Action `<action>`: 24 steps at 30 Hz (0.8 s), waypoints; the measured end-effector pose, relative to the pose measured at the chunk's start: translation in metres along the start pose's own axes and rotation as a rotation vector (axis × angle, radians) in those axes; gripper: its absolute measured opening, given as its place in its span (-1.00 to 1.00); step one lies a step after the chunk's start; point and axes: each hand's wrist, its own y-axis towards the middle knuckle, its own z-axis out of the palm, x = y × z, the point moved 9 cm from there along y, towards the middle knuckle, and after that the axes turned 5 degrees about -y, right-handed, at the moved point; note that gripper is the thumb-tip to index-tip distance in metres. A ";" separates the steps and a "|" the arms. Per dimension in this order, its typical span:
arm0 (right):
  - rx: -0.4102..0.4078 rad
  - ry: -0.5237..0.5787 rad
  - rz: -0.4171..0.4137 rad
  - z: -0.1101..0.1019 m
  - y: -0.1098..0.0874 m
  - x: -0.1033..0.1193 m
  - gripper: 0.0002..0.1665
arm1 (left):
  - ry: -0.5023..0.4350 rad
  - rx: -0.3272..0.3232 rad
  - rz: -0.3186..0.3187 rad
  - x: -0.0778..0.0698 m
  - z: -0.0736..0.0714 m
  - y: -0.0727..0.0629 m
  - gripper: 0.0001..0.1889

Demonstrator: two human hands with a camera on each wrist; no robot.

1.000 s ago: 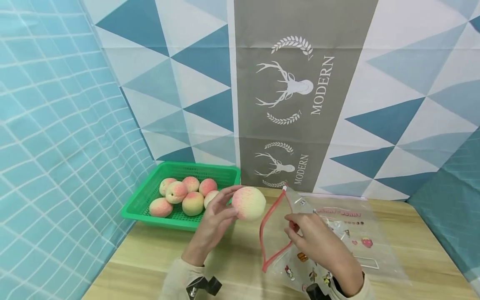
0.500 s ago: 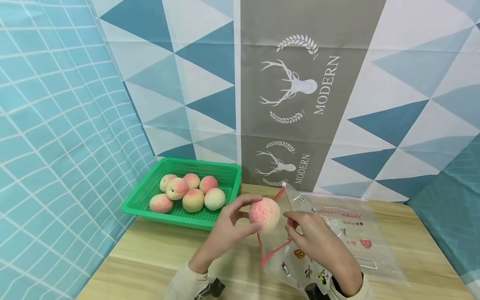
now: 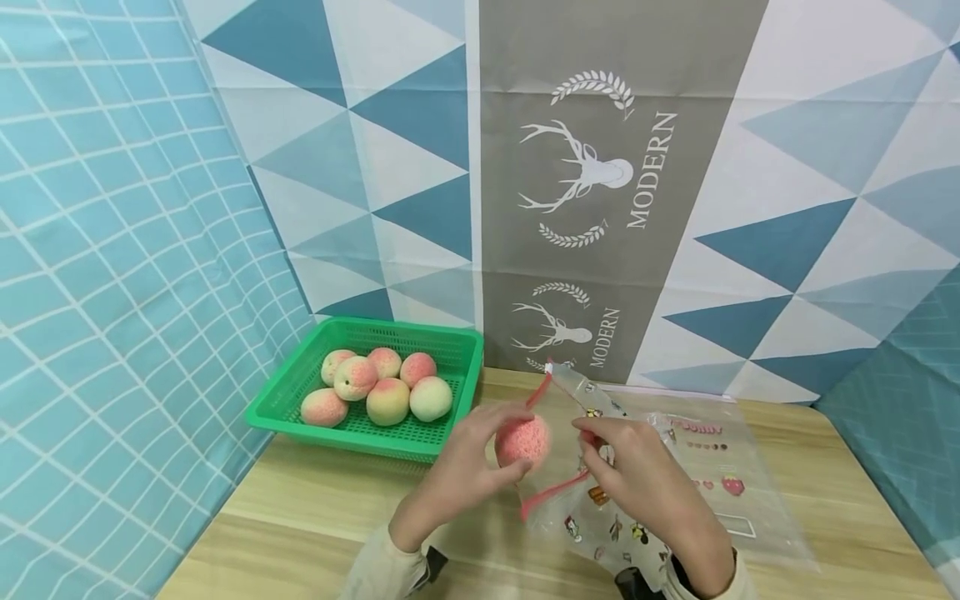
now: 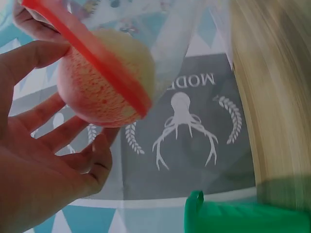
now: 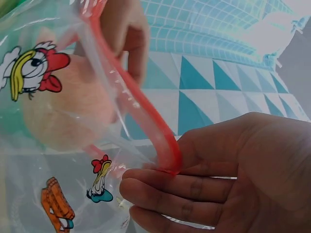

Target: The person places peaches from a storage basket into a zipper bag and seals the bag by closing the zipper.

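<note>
A pink and cream peach [image 3: 523, 442] is in my left hand [image 3: 465, 467], held between thumb and fingers at the mouth of a clear zip bag [image 3: 558, 525]. In the left wrist view, the bag's red zip strip [image 4: 104, 63] crosses in front of the peach [image 4: 82, 94]. My right hand [image 3: 637, 467] pinches the near side of that red edge and keeps the mouth spread. Through the printed plastic, the right wrist view shows the peach [image 5: 73, 116] partly inside, with fingers of my left hand [image 5: 129, 39] behind the strip.
A green basket [image 3: 258, 414] with several peaches [image 3: 387, 402] stands at the back left of the wooden table [image 3: 300, 517]. Another clear printed bag [image 3: 757, 508] lies flat on the right. A patterned cloth wall [image 3: 570, 200] rises behind the table.
My left hand has carried the peach right and down, from beside the basket into the bag's mouth, turning its pink side into view. My right hand keeps its pinch on the bag with little movement.
</note>
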 end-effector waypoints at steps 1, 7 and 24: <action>-0.002 -0.002 0.014 -0.001 -0.001 -0.001 -0.74 | 0.031 0.010 -0.006 0.001 0.002 0.000 -0.47; -0.023 0.012 0.058 -0.009 -0.004 -0.005 -0.70 | 0.216 0.051 -0.064 0.007 0.008 -0.003 -0.45; -0.077 0.057 0.008 -0.012 -0.003 0.007 -0.71 | 0.355 0.188 -0.079 0.013 0.029 -0.005 -0.42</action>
